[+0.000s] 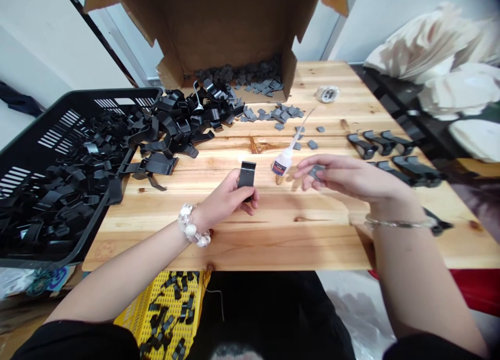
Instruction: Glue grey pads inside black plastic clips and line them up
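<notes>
My left fingers (242, 194) grip a black clip (247, 173) above the bench (269, 240); my right fingers (326, 161) pinch a grey pad (315, 172), apart from it. A glue bottle (282, 162) stands between. Clips in rows (414, 167) look finished, at right. Many remain heaped (172, 123) leftward; beyond, loose pads (287, 112) lie before the carton (226, 26).
</notes>
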